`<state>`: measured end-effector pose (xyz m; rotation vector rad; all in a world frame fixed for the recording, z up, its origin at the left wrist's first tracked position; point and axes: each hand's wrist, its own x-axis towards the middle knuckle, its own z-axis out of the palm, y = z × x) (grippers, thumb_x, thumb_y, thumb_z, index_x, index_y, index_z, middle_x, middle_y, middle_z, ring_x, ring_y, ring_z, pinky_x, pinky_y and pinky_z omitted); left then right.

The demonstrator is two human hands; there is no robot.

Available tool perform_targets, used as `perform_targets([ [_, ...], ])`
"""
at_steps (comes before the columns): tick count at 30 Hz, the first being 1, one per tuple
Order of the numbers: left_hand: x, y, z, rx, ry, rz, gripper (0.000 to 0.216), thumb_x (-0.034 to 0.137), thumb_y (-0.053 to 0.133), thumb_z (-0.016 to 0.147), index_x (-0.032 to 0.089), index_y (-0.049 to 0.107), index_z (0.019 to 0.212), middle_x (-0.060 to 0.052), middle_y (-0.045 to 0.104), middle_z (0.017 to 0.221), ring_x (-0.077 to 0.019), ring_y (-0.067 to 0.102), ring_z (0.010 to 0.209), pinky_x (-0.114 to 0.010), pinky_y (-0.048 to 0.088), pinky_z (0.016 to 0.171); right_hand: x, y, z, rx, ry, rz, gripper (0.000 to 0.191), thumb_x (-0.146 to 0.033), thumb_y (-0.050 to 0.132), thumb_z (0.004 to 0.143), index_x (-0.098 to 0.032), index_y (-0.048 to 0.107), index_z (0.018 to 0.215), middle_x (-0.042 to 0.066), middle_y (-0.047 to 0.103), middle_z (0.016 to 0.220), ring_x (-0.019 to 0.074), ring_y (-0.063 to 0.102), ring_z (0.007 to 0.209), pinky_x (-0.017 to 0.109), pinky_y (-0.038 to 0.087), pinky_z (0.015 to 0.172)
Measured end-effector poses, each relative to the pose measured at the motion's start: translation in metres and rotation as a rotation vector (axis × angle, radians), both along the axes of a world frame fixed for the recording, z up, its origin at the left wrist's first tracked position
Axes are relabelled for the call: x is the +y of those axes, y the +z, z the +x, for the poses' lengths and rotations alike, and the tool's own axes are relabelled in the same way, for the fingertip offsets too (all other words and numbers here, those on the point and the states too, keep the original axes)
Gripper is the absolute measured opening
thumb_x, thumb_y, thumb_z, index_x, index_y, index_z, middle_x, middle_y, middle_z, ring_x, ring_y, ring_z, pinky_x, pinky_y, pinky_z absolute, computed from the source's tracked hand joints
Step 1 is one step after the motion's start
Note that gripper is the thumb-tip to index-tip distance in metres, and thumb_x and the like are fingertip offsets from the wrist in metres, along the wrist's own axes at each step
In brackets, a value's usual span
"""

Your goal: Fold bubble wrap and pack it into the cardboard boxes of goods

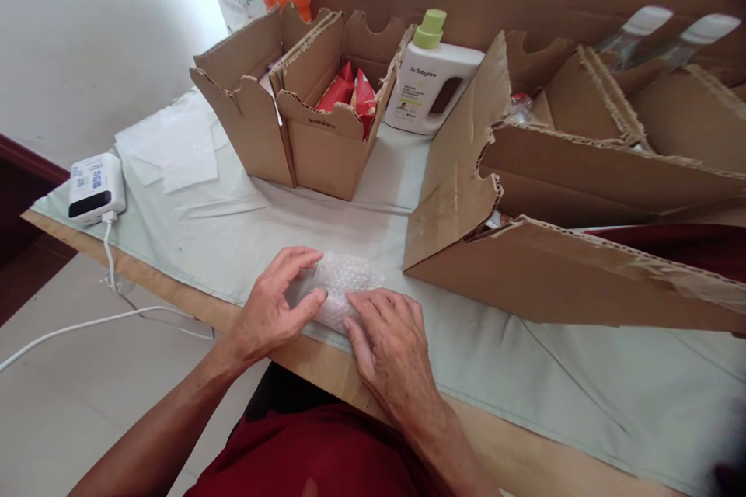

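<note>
The table, under a smooth pale green cloth (233, 233) with soft creases, carries everything. Right of the white bottle (431, 81) sprawls the biggest thing, one large carton (553, 272) of brown corrugated board, its flaps open and their cut edges ragged. Left of the bottle stand two small cartons (326, 147) of the same board, side by side and touching, with scalloped flap edges. The one nearer the bottle holds glossy red packets (350, 93). The bottle itself is one squat, smooth plastic jug with a round green cap.

Farther left of the bottle lie flat white sheets (175, 144), and beyond them one boxy white device (96, 186) with a white cable hanging over the table edge.

Well in front of the bottle, at the table's near edge, lies one bubble-wrap bundle (343, 279), clear, knobbly and roughly oblong. My left hand (271, 311) is clamped on its left end, fingers curled over the top, thumb against the side. My right hand (390, 342) lies flat, fingers together, their tips pressing the bundle's near edge without closing round it.
</note>
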<state>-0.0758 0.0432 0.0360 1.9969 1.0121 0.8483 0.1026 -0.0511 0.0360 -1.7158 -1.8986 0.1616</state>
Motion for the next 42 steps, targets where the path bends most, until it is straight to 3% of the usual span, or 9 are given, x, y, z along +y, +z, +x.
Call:
perform_targets([
  [4, -0.012, 0.001, -0.014, 0.067, -0.106, 0.015, 0.032, 0.013, 0.062, 0.086, 0.019, 0.065, 0.117, -0.011, 0.063, 0.125, -0.0244, 0.06, 0.12, -0.04, 0.051, 0.102, -0.002, 0.004, 0.008, 0.094, 0.037, 0.002, 0.02, -0.026, 0.052, 0.101, -0.02, 0.068, 0.112, 0.007, 0.075, 0.104, 0.0234, 0.065, 0.098, 0.041, 0.047, 0.089],
  [8, -0.016, -0.003, -0.021, 0.086, -0.143, 0.014, 0.022, 0.007, 0.058, 0.085, 0.02, 0.065, 0.101, -0.01, 0.063, 0.124, -0.0235, 0.059, 0.12, -0.039, 0.05, 0.101, 0.012, 0.007, 0.018, 0.036, -0.044, -0.041, 0.032, -0.026, 0.043, 0.104, -0.015, 0.063, 0.127, 0.013, 0.069, 0.129, 0.0269, 0.064, 0.115, 0.043, 0.051, 0.095],
  [11, -0.016, -0.006, -0.024, 0.073, -0.169, 0.019, 0.027, 0.006, 0.057, 0.085, 0.021, 0.064, 0.107, -0.01, 0.062, 0.128, -0.024, 0.057, 0.122, -0.041, 0.049, 0.104, 0.031, 0.006, 0.019, -0.046, -0.063, -0.112, 0.039, -0.021, 0.045, 0.101, -0.011, 0.057, 0.137, 0.016, 0.063, 0.138, 0.0289, 0.063, 0.119, 0.044, 0.052, 0.098],
  [15, -0.016, -0.008, -0.026, 0.054, -0.213, 0.05, 0.046, 0.006, 0.056, 0.086, 0.023, 0.058, 0.128, -0.01, 0.061, 0.131, -0.0249, 0.054, 0.126, -0.044, 0.046, 0.108, 0.05, 0.001, 0.015, -0.117, -0.069, -0.189, 0.042, -0.016, 0.051, 0.096, -0.011, 0.059, 0.137, 0.015, 0.071, 0.12, 0.0301, 0.065, 0.106, 0.045, 0.054, 0.091],
  [18, -0.015, -0.007, -0.026, 0.074, -0.227, 0.056, 0.049, 0.006, 0.057, 0.085, 0.023, 0.057, 0.132, -0.01, 0.061, 0.127, -0.0246, 0.055, 0.122, -0.043, 0.048, 0.105, 0.052, -0.003, 0.014, -0.11, -0.066, -0.128, 0.033, -0.014, 0.056, 0.094, -0.014, 0.068, 0.125, 0.011, 0.074, 0.101, 0.0286, 0.064, 0.095, 0.044, 0.053, 0.087],
  [23, -0.012, 0.0, -0.024, 0.163, -0.279, 0.068, 0.053, 0.008, 0.058, 0.083, 0.021, 0.058, 0.134, -0.01, 0.059, 0.121, -0.0254, 0.055, 0.116, -0.042, 0.05, 0.101, 0.047, -0.006, 0.017, -0.059, -0.023, 0.076, 0.022, -0.015, 0.055, 0.096, -0.018, 0.075, 0.102, 0.01, 0.072, 0.108, 0.0249, 0.063, 0.096, 0.039, 0.053, 0.086],
  [28, -0.014, 0.006, -0.023, 0.221, -0.25, 0.115, 0.053, 0.013, 0.063, 0.084, 0.019, 0.056, 0.135, -0.011, 0.062, 0.12, -0.0269, 0.057, 0.111, -0.043, 0.049, 0.098, 0.046, 0.0, 0.015, 0.038, -0.014, 0.185, 0.019, -0.015, 0.054, 0.098, -0.018, 0.073, 0.098, 0.009, 0.072, 0.106, 0.0221, 0.064, 0.093, 0.036, 0.052, 0.085],
  [36, -0.017, 0.005, -0.013, 0.048, -0.225, 0.135, 0.055, 0.005, 0.056, 0.091, 0.026, 0.05, 0.141, -0.004, 0.063, 0.104, -0.0204, 0.057, 0.1, -0.037, 0.047, 0.093, 0.045, 0.003, 0.019, 0.195, -0.03, 0.153, 0.014, -0.018, 0.054, 0.098, -0.02, 0.067, 0.092, 0.005, 0.073, 0.092, 0.0203, 0.067, 0.088, 0.034, 0.05, 0.082],
  [42, -0.021, 0.006, -0.026, -0.179, -0.168, 0.158, 0.067, -0.001, 0.051, 0.09, 0.029, 0.043, 0.149, -0.002, 0.058, 0.095, -0.0205, 0.057, 0.103, -0.043, 0.045, 0.101, 0.043, 0.011, 0.028, 0.287, -0.136, 0.227, 0.014, -0.02, 0.054, 0.098, -0.021, 0.067, 0.095, 0.001, 0.074, 0.087, 0.0156, 0.069, 0.079, 0.027, 0.051, 0.073],
])
